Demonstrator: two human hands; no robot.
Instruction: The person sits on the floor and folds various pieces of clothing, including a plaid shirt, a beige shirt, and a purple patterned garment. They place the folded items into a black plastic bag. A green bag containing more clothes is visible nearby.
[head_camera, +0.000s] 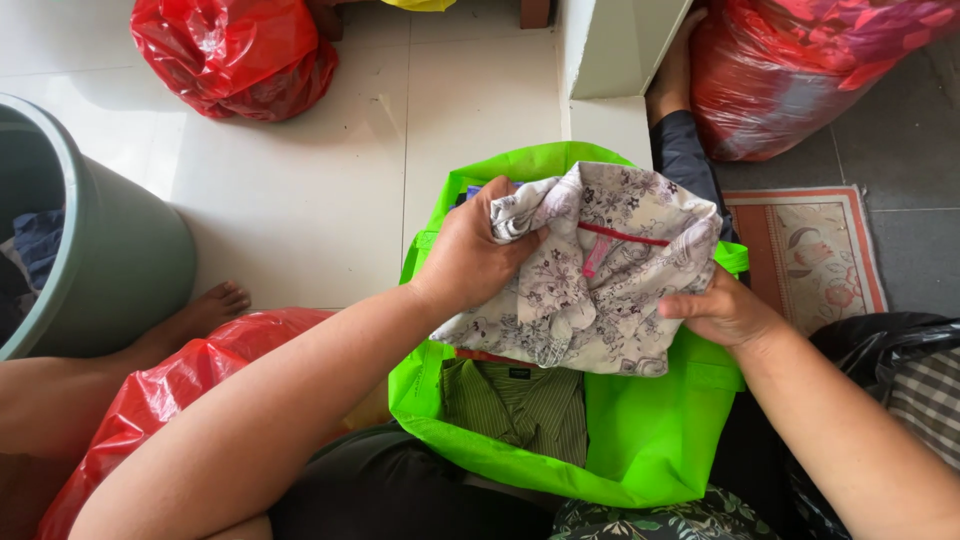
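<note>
Both my hands hold a folded white garment with a grey floral print (600, 280) over the mouth of a bright green fabric bag (650, 440). My left hand (470, 255) grips the garment's upper left edge, fingers curled into the cloth. My right hand (720, 310) clasps its right side from below. A red strip shows at the garment's neck. Inside the bag, under the garment, lies a folded olive striped shirt (520, 405).
A grey-green tub (110, 250) with dark cloth stands at left. Red plastic sacks sit at top left (235, 55), top right (790, 70) and lower left (160, 390). A patterned mat (815, 255) lies at right, a black bag (880, 345) beside it. My bare foot (205, 312) rests on the white tiles.
</note>
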